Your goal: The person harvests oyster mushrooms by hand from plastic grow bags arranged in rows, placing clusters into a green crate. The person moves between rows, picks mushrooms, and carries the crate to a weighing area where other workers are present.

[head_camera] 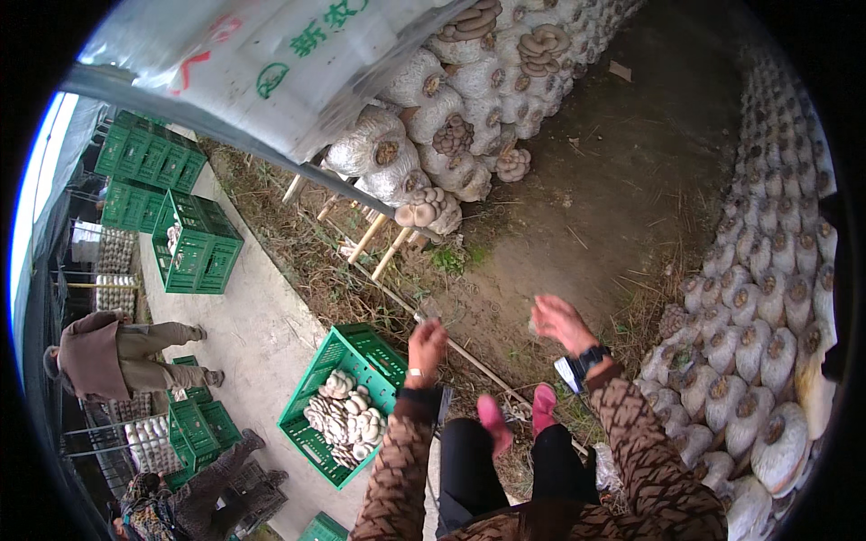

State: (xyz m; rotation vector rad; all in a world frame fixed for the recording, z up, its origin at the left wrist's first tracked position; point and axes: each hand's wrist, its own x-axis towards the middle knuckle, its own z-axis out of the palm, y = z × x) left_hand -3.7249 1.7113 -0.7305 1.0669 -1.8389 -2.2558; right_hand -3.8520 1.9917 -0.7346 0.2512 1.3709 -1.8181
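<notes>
My left hand [426, 348] hangs in the air just right of a green plastic crate [365, 335], its fingers curled. It is blurred, so I cannot tell whether anything is in it. Inside that crate lie clusters of oyster mushrooms [348, 419]. My right hand [563, 326] reaches out over bare soil with the fingers spread and nothing visible in it. A black band with a white object [567, 375] sits at my right wrist. Beyond the hands, oyster mushrooms [423, 207] grow from the ends of stacked substrate bags [406, 169].
More substrate bags [747, 351] rise along the right. A thin pole [473, 362] crosses the ground by my pink boots [495, 426]. Other green crates [199, 243] stand on the concrete path [254, 324]. Two people [95, 351] are at left. Printed plastic sheeting [270, 61] hangs above.
</notes>
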